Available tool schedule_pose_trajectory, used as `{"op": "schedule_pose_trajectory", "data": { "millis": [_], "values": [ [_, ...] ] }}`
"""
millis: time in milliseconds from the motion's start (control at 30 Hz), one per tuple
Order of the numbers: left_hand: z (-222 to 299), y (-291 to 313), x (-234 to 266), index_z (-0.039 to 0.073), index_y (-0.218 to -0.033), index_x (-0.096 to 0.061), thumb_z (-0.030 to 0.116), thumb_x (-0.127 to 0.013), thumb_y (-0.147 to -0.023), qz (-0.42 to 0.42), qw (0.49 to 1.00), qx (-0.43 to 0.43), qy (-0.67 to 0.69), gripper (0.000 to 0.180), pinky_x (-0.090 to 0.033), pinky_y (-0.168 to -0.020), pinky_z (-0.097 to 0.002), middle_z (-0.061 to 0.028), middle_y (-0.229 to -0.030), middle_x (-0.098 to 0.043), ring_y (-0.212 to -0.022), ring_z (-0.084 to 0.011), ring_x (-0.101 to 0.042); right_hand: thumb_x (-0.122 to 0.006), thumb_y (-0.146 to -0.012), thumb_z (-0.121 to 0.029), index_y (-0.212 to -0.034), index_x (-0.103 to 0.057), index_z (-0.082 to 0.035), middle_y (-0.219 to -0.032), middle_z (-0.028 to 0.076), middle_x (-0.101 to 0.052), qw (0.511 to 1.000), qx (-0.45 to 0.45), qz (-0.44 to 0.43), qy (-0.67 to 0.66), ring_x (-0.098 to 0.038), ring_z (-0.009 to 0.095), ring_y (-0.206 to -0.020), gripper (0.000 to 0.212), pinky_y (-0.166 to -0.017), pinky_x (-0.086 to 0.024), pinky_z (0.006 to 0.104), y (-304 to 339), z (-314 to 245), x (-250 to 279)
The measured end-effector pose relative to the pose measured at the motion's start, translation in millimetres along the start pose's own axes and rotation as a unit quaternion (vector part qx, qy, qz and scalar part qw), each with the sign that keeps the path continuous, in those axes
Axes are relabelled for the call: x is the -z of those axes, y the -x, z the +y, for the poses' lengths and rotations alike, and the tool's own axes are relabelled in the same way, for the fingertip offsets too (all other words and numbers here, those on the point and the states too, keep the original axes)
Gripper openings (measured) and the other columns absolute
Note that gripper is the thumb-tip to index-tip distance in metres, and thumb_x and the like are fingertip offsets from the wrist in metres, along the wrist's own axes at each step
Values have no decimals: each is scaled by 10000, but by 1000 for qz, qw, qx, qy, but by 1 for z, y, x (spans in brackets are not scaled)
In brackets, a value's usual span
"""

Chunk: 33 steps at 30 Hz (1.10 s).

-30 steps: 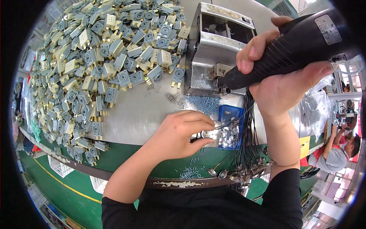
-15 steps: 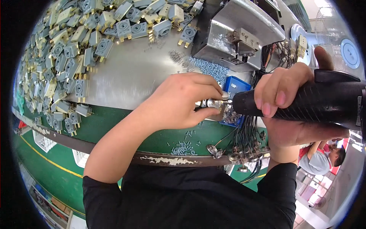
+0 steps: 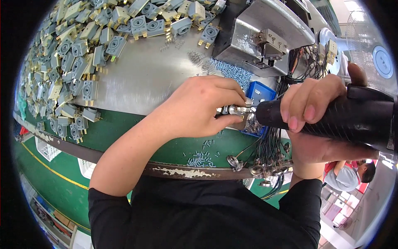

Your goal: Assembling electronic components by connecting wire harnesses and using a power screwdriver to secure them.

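Note:
My right hand (image 3: 311,106) is wrapped round a black power screwdriver (image 3: 356,118), held sideways with its nose pointing left. The bit at its front meets a small shiny metal part (image 3: 233,110), which my left hand (image 3: 201,106) pinches between thumb and fingers. Much of that part is hidden by the fingers, so its kind is unclear. Just beyond it lies a blue tray (image 3: 260,92) with small metal pieces in it, partly under the screwdriver's nose. A pile of small blue-silver screws (image 3: 234,74) lies behind the left hand.
Many grey switch-like housings (image 3: 76,64) with brass terminals cover the left and far bench. A bent metal fixture (image 3: 253,39) stands at the back. Round metal pieces on black wires (image 3: 265,166) hang at the front edge, near loose screws (image 3: 201,159). Another person (image 3: 348,176) is at right.
The view has shifted slightly. Both hands keep their grips, and the screwdriver's bit stays at the metal part, with hardly any other visible movement.

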<state>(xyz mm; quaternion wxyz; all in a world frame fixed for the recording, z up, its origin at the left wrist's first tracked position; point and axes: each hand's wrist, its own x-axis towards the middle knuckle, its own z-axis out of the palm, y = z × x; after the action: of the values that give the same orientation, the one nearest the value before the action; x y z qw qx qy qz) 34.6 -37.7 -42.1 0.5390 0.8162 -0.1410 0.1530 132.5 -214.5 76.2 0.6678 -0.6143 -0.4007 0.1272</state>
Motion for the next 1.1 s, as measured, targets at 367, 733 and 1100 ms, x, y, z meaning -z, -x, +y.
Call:
{"op": "schedule_pose_trajectory", "data": {
  "millis": [367, 733, 1100],
  "values": [
    [1, 2, 1, 68, -1018, -770, 197, -821, -812, -7, 1000, 21, -4, 248, -572, -855, -434, -59, -1077, -748, -1000, -317, -712, -543, -751, -956, -1590, -346, -103, -803, 16, -541, 996, 4, -77, -43, -572, 156, -565, 1212, -546, -503, 355, -7, 0, -3],
    [0, 2, 0, 29, -1008, -757, 123, -877, -748, 6, 1000, 2, -6, 301, -594, -833, -414, -114, -1050, -762, -954, -335, -739, -566, -731, -951, -1572, -365, -109, -788, 19, -542, 986, 54, -115, -107, -584, 165, -575, 1207, -545, -492, 341, -8, 22, 3],
    [0, 2, -2, 57, -1018, -776, 203, -829, -814, 3, 1000, 17, 1, 256, -580, -833, -419, -61, -1045, -751, -963, -311, -727, -573, -758, -936, -1567, -373, -104, -778, 25, -555, 982, 29, -132, -132, -583, 172, -561, 1179, -523, -490, 348, 1, 27, 11]
  ]
}}
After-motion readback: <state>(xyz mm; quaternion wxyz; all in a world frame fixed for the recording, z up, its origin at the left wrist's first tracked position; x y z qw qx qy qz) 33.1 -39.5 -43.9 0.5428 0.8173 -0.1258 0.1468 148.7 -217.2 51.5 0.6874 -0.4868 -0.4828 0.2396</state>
